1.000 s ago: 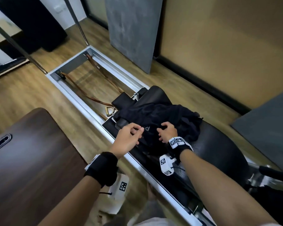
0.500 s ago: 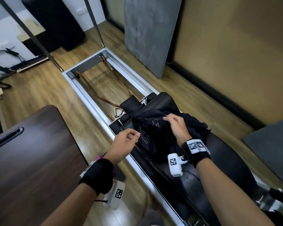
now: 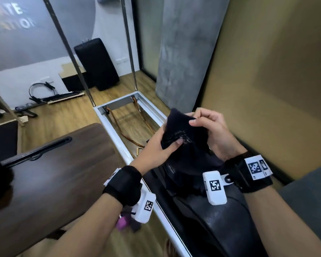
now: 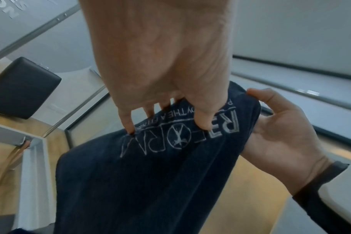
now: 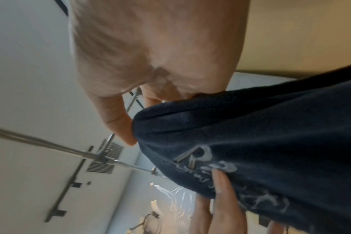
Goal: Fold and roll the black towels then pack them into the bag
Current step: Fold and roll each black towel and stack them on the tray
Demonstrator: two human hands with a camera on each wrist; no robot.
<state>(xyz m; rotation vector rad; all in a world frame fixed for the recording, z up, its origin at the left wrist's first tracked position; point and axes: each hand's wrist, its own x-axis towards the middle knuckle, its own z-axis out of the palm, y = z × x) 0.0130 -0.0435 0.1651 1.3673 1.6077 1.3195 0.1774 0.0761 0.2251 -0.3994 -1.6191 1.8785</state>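
Black towel (image 3: 182,130) pinched between left hand (image 3: 156,147), right hand (image 3: 211,130).

Soft even indoor light, motion blur throughout, wide-angle bending at edges

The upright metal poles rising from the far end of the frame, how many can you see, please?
2: the left pole stands at the frame's far left corner, the right pole at its far right corner. Others may lie outside the view.
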